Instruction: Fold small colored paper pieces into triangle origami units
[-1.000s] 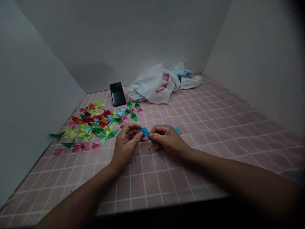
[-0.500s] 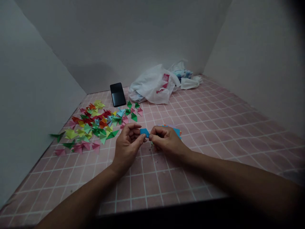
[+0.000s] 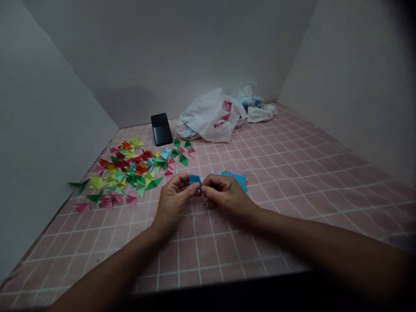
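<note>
Blue paper [image 3: 195,179] — pinched between left hand [image 3: 174,201], right hand [image 3: 227,193]

We count two hands, left [image 3: 173,203] and right [image 3: 227,195], one blue folded paper piece [image 3: 195,179], one black phone [image 3: 161,129], one white plastic bag [image 3: 211,117], one small stack of coloured paper [image 3: 234,177], and three walls [image 3: 48,130]. The folded paper triangles [image 3: 130,167] (too overlapped to number exactly) run to several dozen.

Blue folded paper [image 3: 195,179], white-gridded pink mat [image 3: 286,195], white plastic bag [image 3: 208,119] with red print
</note>
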`<action>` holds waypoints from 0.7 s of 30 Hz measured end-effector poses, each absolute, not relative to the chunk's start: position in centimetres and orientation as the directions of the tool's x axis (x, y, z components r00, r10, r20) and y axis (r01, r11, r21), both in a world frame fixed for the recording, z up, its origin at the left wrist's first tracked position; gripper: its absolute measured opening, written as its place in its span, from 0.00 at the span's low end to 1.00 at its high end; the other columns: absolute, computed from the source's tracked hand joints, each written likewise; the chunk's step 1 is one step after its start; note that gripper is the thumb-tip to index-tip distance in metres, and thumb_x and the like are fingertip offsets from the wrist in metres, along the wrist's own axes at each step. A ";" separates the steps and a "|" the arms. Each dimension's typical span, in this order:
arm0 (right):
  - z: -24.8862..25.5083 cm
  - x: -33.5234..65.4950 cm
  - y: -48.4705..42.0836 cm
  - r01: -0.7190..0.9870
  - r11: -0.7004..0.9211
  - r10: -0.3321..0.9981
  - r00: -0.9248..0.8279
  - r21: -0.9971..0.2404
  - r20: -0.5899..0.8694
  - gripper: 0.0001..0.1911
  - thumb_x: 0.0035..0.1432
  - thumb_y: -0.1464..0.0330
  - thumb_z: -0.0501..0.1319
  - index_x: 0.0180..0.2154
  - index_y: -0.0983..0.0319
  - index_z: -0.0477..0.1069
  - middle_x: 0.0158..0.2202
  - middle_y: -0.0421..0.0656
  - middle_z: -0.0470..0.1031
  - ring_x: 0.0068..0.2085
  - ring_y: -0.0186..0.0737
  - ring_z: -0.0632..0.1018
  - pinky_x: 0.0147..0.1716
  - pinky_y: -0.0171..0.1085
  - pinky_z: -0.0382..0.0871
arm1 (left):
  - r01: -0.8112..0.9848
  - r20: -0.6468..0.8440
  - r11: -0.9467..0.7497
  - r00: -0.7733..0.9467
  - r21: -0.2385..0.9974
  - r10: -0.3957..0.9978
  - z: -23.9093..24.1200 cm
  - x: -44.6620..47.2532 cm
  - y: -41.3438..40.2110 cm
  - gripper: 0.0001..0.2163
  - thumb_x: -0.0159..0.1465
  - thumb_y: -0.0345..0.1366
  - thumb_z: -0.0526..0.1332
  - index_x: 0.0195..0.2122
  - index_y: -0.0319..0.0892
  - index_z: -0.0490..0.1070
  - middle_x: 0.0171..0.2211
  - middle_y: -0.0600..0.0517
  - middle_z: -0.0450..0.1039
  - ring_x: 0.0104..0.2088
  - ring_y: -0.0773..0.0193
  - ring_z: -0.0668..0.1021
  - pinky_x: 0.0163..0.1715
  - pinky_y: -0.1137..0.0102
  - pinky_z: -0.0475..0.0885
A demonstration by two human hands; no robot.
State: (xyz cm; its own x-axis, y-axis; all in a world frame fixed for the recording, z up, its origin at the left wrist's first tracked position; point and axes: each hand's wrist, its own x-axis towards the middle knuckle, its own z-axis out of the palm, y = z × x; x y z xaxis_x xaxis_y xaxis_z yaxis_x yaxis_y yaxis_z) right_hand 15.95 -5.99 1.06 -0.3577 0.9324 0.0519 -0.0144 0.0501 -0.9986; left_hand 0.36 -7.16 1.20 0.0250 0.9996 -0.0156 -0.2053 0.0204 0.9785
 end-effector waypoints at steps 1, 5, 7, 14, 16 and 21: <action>1.1 16.0 -6.0 -0.016 0.053 0.932 -0.358 -0.998 0.055 0.09 0.56 0.64 0.60 0.25 0.61 0.68 0.21 0.36 0.65 0.23 0.31 0.66 0.23 0.34 0.58 | -0.210 -0.039 0.045 0.034 0.977 0.999 1.1 0.3 -7.1 0.11 0.55 0.35 0.71 0.36 0.39 0.73 0.29 0.55 0.76 0.29 0.70 0.77 0.34 0.73 0.74; 1.2 16.1 -5.9 -0.005 0.042 0.919 -0.391 -0.999 0.040 0.10 0.56 0.64 0.60 0.25 0.61 0.67 0.21 0.35 0.64 0.22 0.30 0.65 0.22 0.34 0.58 | -0.185 -0.069 0.074 0.033 0.980 0.997 1.0 0.1 -7.1 0.09 0.55 0.36 0.71 0.33 0.39 0.74 0.28 0.54 0.76 0.29 0.70 0.77 0.34 0.73 0.73; 1.3 16.2 -5.8 -0.006 0.028 0.912 -0.408 -1.000 0.027 0.10 0.57 0.63 0.60 0.27 0.61 0.67 0.22 0.35 0.65 0.22 0.30 0.66 0.22 0.33 0.58 | -0.151 -0.064 0.068 0.031 0.986 0.997 1.3 0.1 -7.1 0.08 0.55 0.36 0.71 0.32 0.39 0.75 0.27 0.55 0.75 0.28 0.70 0.76 0.33 0.73 0.73; 1.3 16.4 -5.5 -0.032 0.001 0.938 -0.345 -0.999 0.012 0.08 0.57 0.63 0.62 0.31 0.61 0.66 0.25 0.35 0.66 0.23 0.30 0.67 0.22 0.32 0.59 | -0.007 -0.111 0.112 0.122 0.994 0.986 1.5 -0.1 -6.8 0.06 0.55 0.35 0.69 0.30 0.39 0.76 0.27 0.53 0.75 0.28 0.69 0.75 0.31 0.73 0.70; 1.2 16.5 -5.4 0.001 0.008 0.937 -0.348 -1.000 0.007 0.09 0.57 0.64 0.62 0.30 0.61 0.66 0.23 0.35 0.66 0.23 0.31 0.67 0.22 0.32 0.59 | 0.016 -0.110 0.109 0.142 0.994 0.984 1.3 -0.1 -6.8 0.06 0.55 0.35 0.69 0.30 0.39 0.76 0.27 0.53 0.75 0.27 0.69 0.74 0.30 0.73 0.69; 1.2 16.4 -5.6 -0.029 0.012 0.943 -0.331 -1.000 0.020 0.09 0.58 0.64 0.61 0.29 0.60 0.64 0.20 0.35 0.65 0.22 0.31 0.67 0.22 0.33 0.59 | 0.013 -0.091 0.090 0.176 0.996 0.980 1.1 0.1 -6.9 0.06 0.57 0.37 0.68 0.31 0.39 0.76 0.27 0.53 0.75 0.28 0.68 0.74 0.30 0.73 0.68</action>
State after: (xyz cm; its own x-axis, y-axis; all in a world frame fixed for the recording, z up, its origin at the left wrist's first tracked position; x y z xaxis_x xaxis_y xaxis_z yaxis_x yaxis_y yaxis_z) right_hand 16.44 -5.64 1.21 -0.3308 0.9435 0.0204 -0.0287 0.0116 -0.9995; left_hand 0.12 -6.92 1.08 0.1756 0.9803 -0.0905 0.0126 0.0897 0.9959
